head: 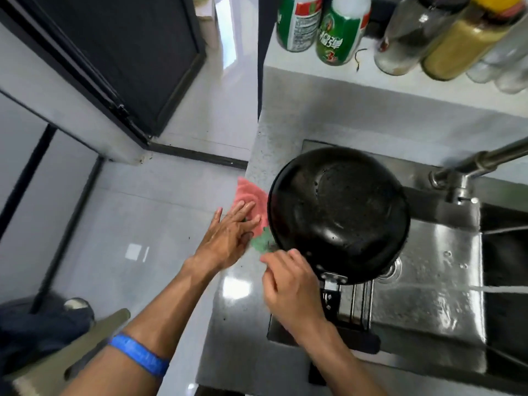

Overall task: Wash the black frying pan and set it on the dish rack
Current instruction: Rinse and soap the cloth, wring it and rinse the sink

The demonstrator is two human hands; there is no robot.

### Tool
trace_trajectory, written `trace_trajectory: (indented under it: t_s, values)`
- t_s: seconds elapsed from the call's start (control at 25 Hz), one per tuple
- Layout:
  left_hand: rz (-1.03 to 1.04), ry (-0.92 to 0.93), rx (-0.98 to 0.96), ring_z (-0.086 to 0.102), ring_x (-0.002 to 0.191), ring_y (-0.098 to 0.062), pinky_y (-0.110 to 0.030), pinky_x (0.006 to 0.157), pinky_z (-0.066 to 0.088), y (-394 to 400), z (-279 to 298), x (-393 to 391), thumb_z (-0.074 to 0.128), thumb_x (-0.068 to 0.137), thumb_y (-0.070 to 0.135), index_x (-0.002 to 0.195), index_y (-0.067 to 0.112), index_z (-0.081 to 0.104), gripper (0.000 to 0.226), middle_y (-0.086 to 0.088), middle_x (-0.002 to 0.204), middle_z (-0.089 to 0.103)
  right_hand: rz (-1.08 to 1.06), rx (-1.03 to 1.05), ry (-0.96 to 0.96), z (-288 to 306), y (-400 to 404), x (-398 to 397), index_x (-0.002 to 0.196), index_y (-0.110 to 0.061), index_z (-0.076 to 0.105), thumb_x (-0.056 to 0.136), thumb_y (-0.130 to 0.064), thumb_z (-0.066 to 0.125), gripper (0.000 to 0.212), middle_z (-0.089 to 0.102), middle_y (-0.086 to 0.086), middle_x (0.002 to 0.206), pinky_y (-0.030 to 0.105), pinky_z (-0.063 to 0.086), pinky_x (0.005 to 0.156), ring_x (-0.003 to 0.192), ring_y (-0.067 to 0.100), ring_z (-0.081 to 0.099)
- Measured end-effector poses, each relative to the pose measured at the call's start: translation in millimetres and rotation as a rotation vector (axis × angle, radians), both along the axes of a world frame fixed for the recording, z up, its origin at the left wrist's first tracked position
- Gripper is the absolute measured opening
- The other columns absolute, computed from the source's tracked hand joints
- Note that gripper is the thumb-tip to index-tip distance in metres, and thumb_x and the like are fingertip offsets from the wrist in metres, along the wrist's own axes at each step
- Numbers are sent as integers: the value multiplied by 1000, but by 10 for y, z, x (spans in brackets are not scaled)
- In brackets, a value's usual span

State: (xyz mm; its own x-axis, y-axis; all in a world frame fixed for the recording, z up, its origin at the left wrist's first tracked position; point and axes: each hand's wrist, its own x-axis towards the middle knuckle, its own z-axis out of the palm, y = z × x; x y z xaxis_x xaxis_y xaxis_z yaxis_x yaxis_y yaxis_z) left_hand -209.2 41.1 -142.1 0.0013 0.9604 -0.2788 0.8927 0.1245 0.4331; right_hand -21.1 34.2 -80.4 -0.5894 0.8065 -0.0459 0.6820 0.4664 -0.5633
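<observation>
Now the black frying pan (pixel 338 214) sits tilted over the left part of the steel sink (pixel 434 270), its handle (pixel 333 290) pointing near. At that handle is the right hand (pixel 288 284), fingers curled, though whether it grips cannot be told. Left of the pan, the left hand (pixel 228 234) lies flat with fingers spread on a pink-and-green cloth (pixel 251 201) on the grey counter (pixel 285 110). A faucet (pixel 468 172) stands far right.

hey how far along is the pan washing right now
Done: the pan is over the sink, bottom up, with droplets on it. In hand: the left hand lies flat on the pink cloth; the right hand is by the pan's handle. Left: setting it on a rack; none is clearly visible.
</observation>
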Motion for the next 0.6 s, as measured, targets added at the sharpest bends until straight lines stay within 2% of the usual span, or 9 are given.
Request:
trace_trajectory:
  t_s: [0.08,0.16,0.2,0.24,0.28,0.36,0.44,0.52,0.6]
  values:
    - [-86,-4,104,29,141,-24,-50,111,19,332,13,-106,59,86,13,124,24,63,40,-2,151,37,-58,29,23,75,-49,8,93,-11,70,80,-10,50,23,68,1,84,37,50,68,76,23,55]
    - [-64,113,225,51,116,-31,-41,92,36,594,57,-151,64,75,14,103,23,71,30,-4,132,56,-60,48,-9,178,150,-150,91,-11,69,79,-11,50,22,67,1,83,38,50,67,75,23,55]
    - [-12,166,210,53,107,-31,-39,85,36,675,82,-154,62,74,20,101,23,69,28,-3,127,57,-50,70,-46,213,322,-248,90,-10,69,79,-12,50,22,68,2,83,40,50,68,76,25,56]
    - [3,200,159,51,110,-30,-39,87,36,746,68,-159,58,76,26,109,22,64,34,-4,131,53,-32,89,-104,241,530,-358,90,-10,70,80,-13,50,22,69,4,84,42,50,70,79,27,58]
    - [-16,208,84,44,123,-29,-43,98,32,785,29,-151,55,80,32,123,22,56,45,-5,142,43,-7,103,-172,264,739,-462,92,-11,70,83,-13,51,21,71,5,88,42,49,76,83,29,60]
    - [-97,196,-34,12,145,-19,-52,114,9,894,-66,-193,49,90,35,148,22,28,64,-1,160,12,45,105,-294,285,1140,-649,102,-14,69,91,-16,53,20,73,5,101,41,42,94,99,28,61]
    - [-139,187,-22,0,146,-14,-54,115,0,1253,-47,-294,47,94,32,152,26,17,65,3,161,3,72,67,-378,342,1548,-732,111,-18,67,96,-21,51,22,71,3,115,44,32,110,114,26,57]
    - [-168,258,58,15,144,-20,-49,113,14,1647,96,-313,51,92,29,146,27,33,58,0,157,20,10,33,-430,386,1856,-589,114,-21,66,96,-27,49,25,68,3,121,46,32,110,120,28,53]
    - [30,211,204,41,122,-30,-44,97,36,1761,241,-167,55,85,25,127,21,55,43,-6,137,46,-209,57,-332,400,1960,-146,120,-20,65,93,-31,52,32,66,6,126,46,40,104,121,32,53]
